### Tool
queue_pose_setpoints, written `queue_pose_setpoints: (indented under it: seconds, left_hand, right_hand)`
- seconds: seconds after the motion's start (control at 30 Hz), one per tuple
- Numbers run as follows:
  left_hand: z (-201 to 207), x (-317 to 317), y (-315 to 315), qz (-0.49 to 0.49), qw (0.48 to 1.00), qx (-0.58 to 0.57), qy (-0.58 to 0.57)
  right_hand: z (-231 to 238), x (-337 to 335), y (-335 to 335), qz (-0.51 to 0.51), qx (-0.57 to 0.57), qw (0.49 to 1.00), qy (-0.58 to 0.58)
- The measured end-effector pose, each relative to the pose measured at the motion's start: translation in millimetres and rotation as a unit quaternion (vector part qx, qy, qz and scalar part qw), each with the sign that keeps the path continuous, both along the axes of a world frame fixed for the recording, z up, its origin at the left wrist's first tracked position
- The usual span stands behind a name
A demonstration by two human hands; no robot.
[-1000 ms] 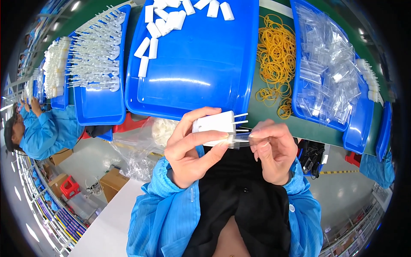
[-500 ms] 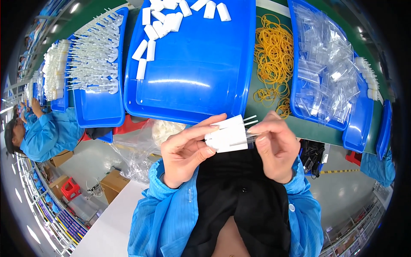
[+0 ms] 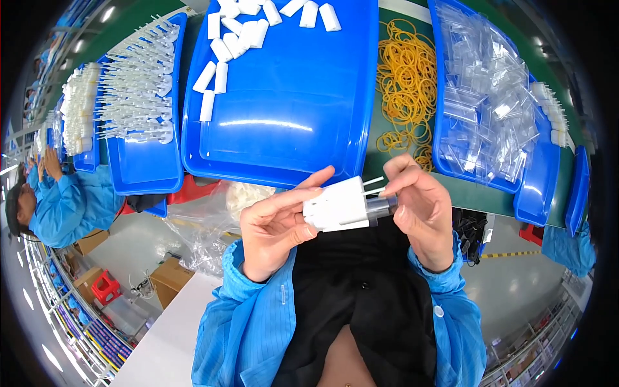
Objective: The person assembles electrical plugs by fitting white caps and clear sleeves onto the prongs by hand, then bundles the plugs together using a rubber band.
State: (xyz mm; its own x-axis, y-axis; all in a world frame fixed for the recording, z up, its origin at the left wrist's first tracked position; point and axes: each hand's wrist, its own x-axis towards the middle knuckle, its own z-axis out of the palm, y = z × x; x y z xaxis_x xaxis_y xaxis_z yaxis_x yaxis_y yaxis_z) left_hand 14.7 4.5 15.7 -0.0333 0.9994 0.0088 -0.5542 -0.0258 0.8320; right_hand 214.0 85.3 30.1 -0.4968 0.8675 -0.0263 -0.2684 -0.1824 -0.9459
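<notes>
My left hand (image 3: 271, 222) grips a white plastic housing (image 3: 335, 205) between its thumb and fingers, in front of my chest. From the housing's right end stick out two thin white rods (image 3: 372, 186) and a short clear plastic piece (image 3: 382, 206). My right hand (image 3: 422, 209) is curled at that end, with the fingertips and thumb on either side of the clear piece. Beyond my hands lies a large blue tray (image 3: 277, 151), with several similar white pieces (image 3: 232, 42) in its far left part.
At left, a blue tray (image 3: 145, 174) bears many white parts with thin stems (image 3: 138, 84). Yellow rubber bands (image 3: 406, 84) lie on the green table, beside a blue tray of clear plastic pieces (image 3: 487, 97). A co-worker in a blue smock (image 3: 80, 206) sits at far left.
My right fingers have shifted up and spread a little around the end of the housing. The clear piece shows more plainly now. My left hand keeps its hold, nearly still.
</notes>
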Motion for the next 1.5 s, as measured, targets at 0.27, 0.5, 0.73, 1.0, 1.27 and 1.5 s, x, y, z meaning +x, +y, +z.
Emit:
queue_pose_setpoints:
  seconds: [0.27,0.5,0.73,1.0,1.27,1.5]
  left_hand:
    - [2.0,4.5,-1.8,-0.002,0.999,-0.041,0.022]
    - [-3.7,9.0,-0.2,0.011,0.998,-0.033,0.043]
    - [-4.3,7.5,-4.1,0.004,0.997,-0.078,0.024]
    - [-3.9,5.6,-1.0,0.025,0.993,-0.117,0.008]
    - [-1.0,5.0,5.7,-0.026,0.992,-0.113,-0.042]
    - [-5.5,5.3,1.5,-0.031,0.995,-0.094,-0.014]
  right_hand:
    - [-10.3,-0.8,1.9,0.042,0.086,0.995,-0.033]
    - [-9.3,-5.5,0.2,0.037,0.094,0.994,-0.034]
    - [-8.5,3.7,7.8,0.081,0.122,0.986,-0.074]
    - [12.1,51.9,57.3,-0.330,0.384,0.604,-0.616]
    - [-1.0,67.3,73.0,-0.314,0.357,0.641,-0.602]
    - [11.0,58.4,70.0,-0.263,0.364,0.619,-0.644]
